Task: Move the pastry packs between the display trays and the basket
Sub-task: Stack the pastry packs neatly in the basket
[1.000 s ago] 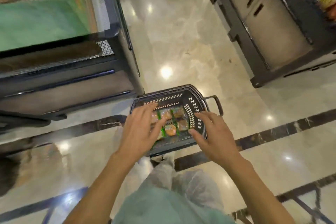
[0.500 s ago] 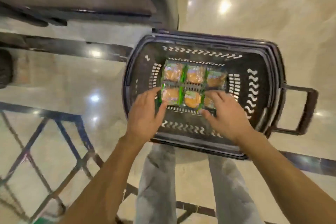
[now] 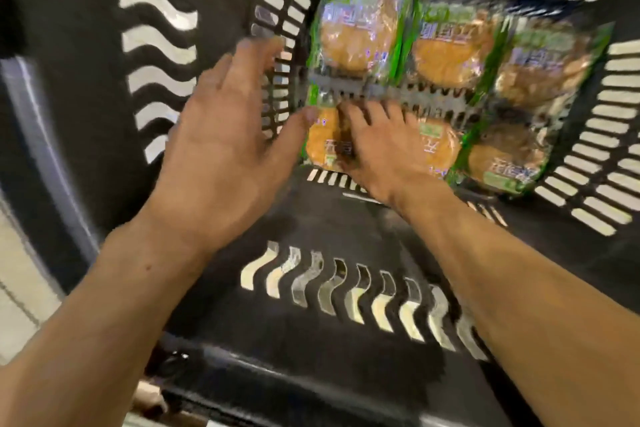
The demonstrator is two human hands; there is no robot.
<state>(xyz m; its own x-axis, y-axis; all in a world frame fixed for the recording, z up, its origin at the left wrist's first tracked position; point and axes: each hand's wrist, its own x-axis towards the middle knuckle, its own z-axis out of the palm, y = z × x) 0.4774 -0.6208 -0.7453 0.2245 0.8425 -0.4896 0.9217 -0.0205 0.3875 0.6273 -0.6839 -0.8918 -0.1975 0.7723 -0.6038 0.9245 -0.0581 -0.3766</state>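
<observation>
Several clear pastry packs with green edges lie flat on the floor of a black plastic basket (image 3: 159, 55); one pack (image 3: 360, 28) sits at the far left, another (image 3: 505, 156) at the near right. My right hand (image 3: 377, 146) lies inside the basket on the near-left pack (image 3: 322, 146), fingers spread on top of it. My left hand (image 3: 221, 149) hovers just left of the packs near the slotted wall, fingers straight and thumb out toward that same pack, holding nothing.
The basket's slotted walls surround both hands on every side. A strip of pale shop floor (image 3: 17, 288) shows at the left edge beyond the rim.
The view has dropped much closer to the basket. Both hands have gone deeper inside, and my right hand now lies on the near-left pack.
</observation>
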